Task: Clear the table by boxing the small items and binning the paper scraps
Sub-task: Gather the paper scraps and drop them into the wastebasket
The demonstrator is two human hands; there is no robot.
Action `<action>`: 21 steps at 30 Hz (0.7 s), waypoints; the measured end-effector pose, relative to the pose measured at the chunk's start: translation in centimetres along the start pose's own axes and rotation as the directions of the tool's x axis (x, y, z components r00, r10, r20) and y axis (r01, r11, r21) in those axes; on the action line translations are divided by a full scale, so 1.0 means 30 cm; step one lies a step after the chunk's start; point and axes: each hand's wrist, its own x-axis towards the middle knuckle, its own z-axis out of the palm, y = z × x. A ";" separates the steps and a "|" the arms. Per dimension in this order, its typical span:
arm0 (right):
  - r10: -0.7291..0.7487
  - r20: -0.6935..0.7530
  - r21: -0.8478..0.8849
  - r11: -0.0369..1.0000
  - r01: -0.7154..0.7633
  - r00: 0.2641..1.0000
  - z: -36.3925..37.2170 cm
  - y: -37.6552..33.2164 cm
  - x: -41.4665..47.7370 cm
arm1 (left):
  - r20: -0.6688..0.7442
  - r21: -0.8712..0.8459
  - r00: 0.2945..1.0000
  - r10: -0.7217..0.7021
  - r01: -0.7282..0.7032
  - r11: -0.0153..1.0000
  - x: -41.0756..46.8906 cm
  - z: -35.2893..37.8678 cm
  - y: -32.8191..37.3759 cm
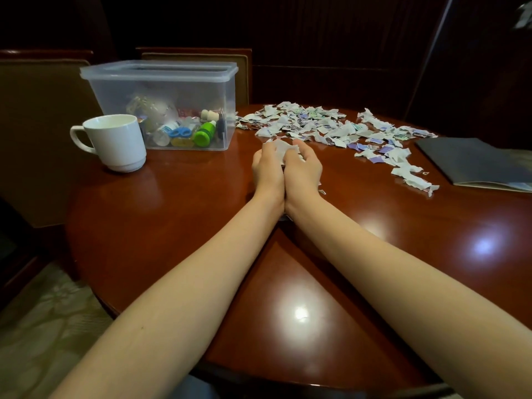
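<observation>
We take the box [158, 71] as our marker: a clear plastic tub with its lid on, standing on the far left part of the table [172, 220]. On its bottom lie the small items [184, 131], among them a green bottle [205, 133] and a blue thing [180, 131] (we cannot make out what it is through the wall). Just left of the box and a little nearer to us stands a white mug [115, 142], its handle pointing away from the box. It is close to the box's corner, though we cannot tell whether they touch.

Right of the box and nearer than it, the two hands meet over the table. The left hand [266, 165] and the right hand [303, 165] are pressed side by side with wrists touching and fingers curled inward. Together they grip a white wad [278, 149] of torn paper that pokes up between them. A bit or two shows at the right hand's outer edge.

The loose scraps [325, 125] lie on the table, starting just beside the box's right wall and spreading away from it to the right in a broad band. White pieces are mixed with blue and purple printed ones. Past the band's end, well apart from the box, a dark booklet [472, 162] lies flat on the table. Behind the box stands a chair [243, 76], and a second chair [43, 125] is to the box's left, beyond the mug.
</observation>
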 end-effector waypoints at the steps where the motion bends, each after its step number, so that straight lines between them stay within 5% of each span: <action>1: -0.005 0.007 -0.005 1.000 0.005 1.000 0.003 -0.003 -0.005 | 0.006 -0.028 1.000 -0.013 0.013 1.000 -0.006 -0.004 0.001; 8: -0.167 0.107 -0.187 0.965 0.185 0.980 0.007 -0.041 -0.053 | 0.050 -0.245 0.999 -0.017 0.028 0.969 0.007 -0.036 0.024; 21: -0.164 0.243 -0.230 0.948 0.221 0.956 0.179 -0.073 -0.149 | 0.064 -0.461 0.998 -0.001 0.030 0.887 0.017 -0.193 0.148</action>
